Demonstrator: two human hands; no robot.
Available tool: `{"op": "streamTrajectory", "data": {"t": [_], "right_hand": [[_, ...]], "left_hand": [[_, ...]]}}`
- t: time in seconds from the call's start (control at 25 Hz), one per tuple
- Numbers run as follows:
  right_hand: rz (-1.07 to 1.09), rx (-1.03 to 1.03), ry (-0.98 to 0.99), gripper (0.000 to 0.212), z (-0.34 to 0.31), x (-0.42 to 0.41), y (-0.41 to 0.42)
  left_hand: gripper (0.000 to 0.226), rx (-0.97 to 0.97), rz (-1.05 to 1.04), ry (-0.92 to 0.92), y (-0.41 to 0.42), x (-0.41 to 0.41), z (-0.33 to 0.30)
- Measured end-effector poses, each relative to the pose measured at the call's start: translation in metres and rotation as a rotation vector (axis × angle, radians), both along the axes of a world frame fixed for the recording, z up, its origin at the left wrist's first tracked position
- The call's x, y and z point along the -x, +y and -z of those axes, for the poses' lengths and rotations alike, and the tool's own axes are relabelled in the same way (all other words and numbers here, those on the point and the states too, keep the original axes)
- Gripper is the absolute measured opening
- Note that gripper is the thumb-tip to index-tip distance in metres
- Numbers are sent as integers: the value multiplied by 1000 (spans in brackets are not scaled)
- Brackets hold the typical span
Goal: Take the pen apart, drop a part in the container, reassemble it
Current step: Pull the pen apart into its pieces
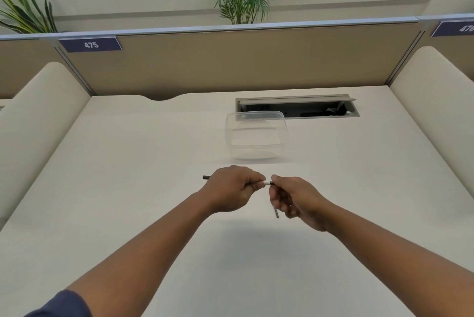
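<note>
My left hand [232,188] is closed around the pen's body [266,183], held level above the desk. A dark end of the body sticks out left of the fist and a white section shows between the two hands. My right hand [295,197] pinches the dark tip at that white end. It also holds a thin grey rod-like part [276,212] that hangs down below its fingers. A clear plastic container [256,134] stands open on the desk just beyond my hands, and nothing shows inside it.
A white desk [128,175] with padded cream side panels on both sides and a tan partition behind. A cable tray opening [297,106] with its lid raised lies just behind the container. Plants stand beyond the partition.
</note>
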State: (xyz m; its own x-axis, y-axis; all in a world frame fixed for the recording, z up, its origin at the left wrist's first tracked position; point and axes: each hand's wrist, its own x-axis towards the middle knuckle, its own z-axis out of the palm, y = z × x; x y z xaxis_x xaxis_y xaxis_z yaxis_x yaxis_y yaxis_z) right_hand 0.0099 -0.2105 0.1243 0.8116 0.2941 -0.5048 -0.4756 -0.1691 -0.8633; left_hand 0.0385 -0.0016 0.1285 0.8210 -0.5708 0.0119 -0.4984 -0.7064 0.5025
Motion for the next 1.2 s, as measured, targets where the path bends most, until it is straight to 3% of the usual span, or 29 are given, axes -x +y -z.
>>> {"op": "streamTrajectory", "data": {"t": [0.08,0.32,0.52,0.64,0.72,0.84,0.92,1.0,1.08,1.16,1.2], "right_hand": [[36,-76,101,43,-4,-1,2],[55,-39,170,47,-10,-2,4],[-9,26,114,43,-7,-2,4],[-46,89,-53,45,-1,0,6],[-71,169,-224,46,6,2,7],[-245,571,-702,40,14,2,0],[-323,704,-891,37,16,1,-5],[-247,521,-717,36,16,2,-5],[-123,170,-322,41,13,1,-1],[-106,43,-78,46,9,0,0],[-118,44,-59,46,9,0,0]], "left_hand": [[31,1,12,-80,1,0,1],[21,7,17,-145,3,2,7],[28,-38,20,-118,1,3,8],[29,-32,-10,2,-1,2,5],[25,-7,-65,176,1,-2,4],[24,106,-88,403,4,-3,1],[24,107,-83,411,4,-1,1],[22,38,-76,310,4,2,2],[22,8,-58,192,4,4,2],[25,-16,-31,114,3,5,2],[26,-26,-24,102,2,5,2]]}}
